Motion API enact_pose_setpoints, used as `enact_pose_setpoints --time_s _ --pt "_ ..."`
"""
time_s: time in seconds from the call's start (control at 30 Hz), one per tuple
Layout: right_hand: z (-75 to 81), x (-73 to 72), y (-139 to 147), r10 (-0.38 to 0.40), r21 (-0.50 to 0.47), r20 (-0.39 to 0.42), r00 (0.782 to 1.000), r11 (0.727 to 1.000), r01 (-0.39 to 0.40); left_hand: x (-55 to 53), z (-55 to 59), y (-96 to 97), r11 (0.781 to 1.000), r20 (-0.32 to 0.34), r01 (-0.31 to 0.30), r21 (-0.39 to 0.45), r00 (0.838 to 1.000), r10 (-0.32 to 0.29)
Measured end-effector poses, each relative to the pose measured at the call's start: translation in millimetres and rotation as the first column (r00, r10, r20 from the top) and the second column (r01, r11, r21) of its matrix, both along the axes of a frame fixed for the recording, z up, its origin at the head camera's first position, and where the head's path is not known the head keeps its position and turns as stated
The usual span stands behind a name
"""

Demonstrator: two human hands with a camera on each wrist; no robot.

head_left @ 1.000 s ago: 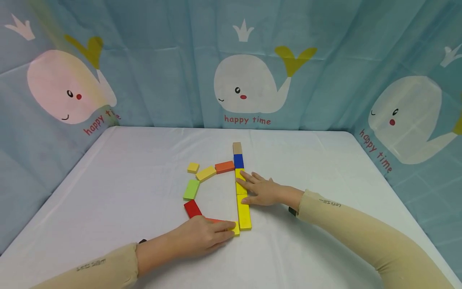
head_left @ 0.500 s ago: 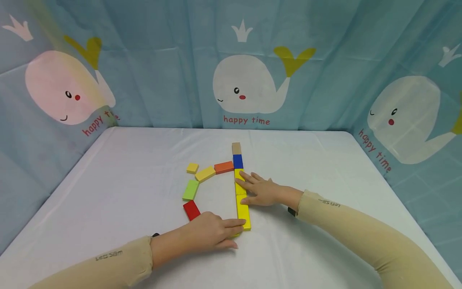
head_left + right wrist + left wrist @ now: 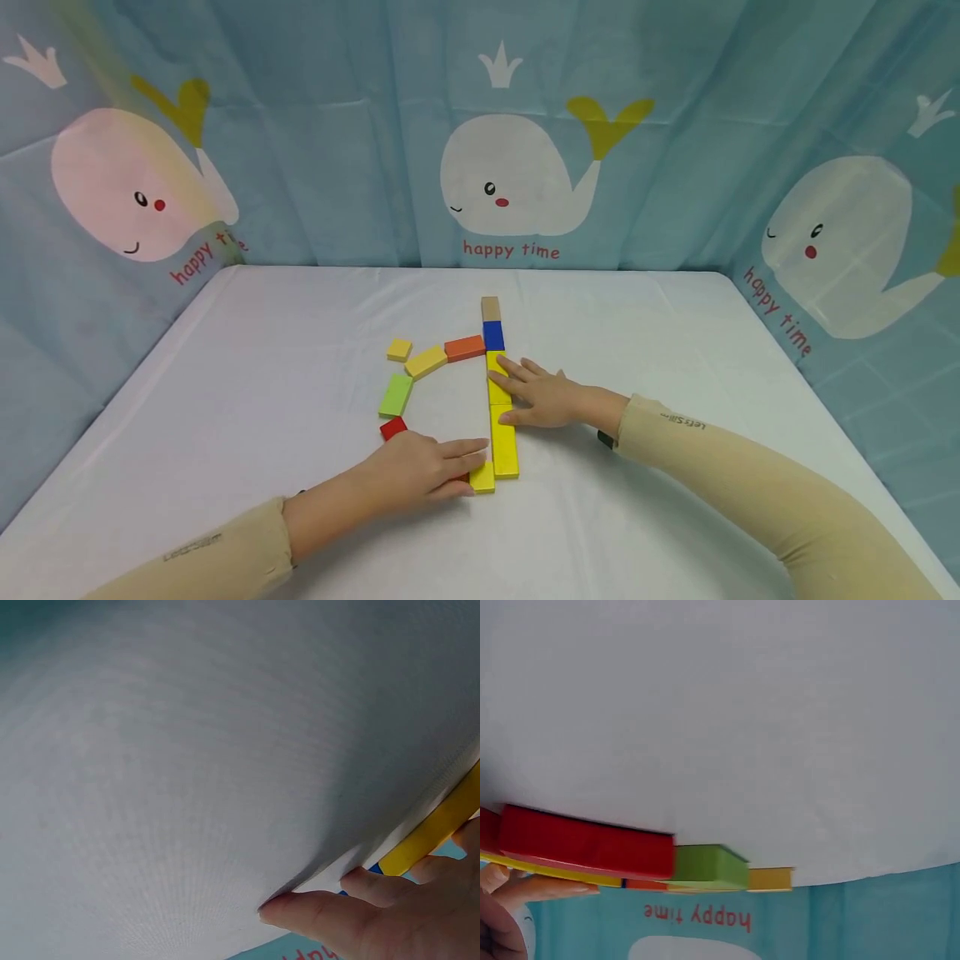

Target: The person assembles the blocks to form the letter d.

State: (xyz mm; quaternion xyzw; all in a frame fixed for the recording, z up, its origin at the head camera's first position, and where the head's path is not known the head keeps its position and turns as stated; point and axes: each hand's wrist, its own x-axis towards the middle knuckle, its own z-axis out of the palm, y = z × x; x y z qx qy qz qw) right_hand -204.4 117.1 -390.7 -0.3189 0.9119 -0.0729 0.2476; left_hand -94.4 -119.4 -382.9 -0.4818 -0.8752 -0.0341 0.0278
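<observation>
My left hand (image 3: 420,473) reaches over the lower curve of flat blocks. Its straight fingers lie around a partly covered red block (image 3: 460,478), beside a small yellow block (image 3: 482,477); whether they pinch it is unclear. A dark red block (image 3: 393,428) shows beyond the knuckles. With fingers spread, my right hand (image 3: 551,398) rests on the straight row, touching the upper yellow block (image 3: 497,392) and the lower yellow block (image 3: 506,450). A blue block (image 3: 492,336) and a tan block (image 3: 490,308) top that row. The right wrist view shows my right hand beside a yellow block (image 3: 435,832).
A green block (image 3: 396,396), a pale yellow block (image 3: 426,362) and an orange block (image 3: 465,348) continue the curve up to the row. One small pale yellow block (image 3: 400,350) sits outside it. Whale-printed curtains (image 3: 337,183) bound the white tabletop (image 3: 262,375).
My left hand moves right over the small yellow block, then back left, uncovering it and covering more of the dark red block. My right hand stays on the row.
</observation>
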Motion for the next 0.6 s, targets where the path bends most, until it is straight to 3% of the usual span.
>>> enact_pose_setpoints --time_s 0.13,0.27,0.6 --pt "0.0 0.3 0.0 -0.002 0.007 0.0 1.0 1.0 0.002 3.1 -2.3 -9.5 0.999 -0.012 0.035 -0.002 0.999 -0.035" --pt "0.3 0.4 0.0 -0.004 0.009 0.005 1.0 1.0 0.004 6.5 -4.9 -11.6 0.997 0.038 0.077 -0.023 0.996 -0.076" --pt "2.1 0.8 -1.0 0.0 0.007 0.011 1.0 1.0 0.0 12.6 -5.5 -7.9 0.996 0.059 0.065 -0.065 0.996 -0.061"
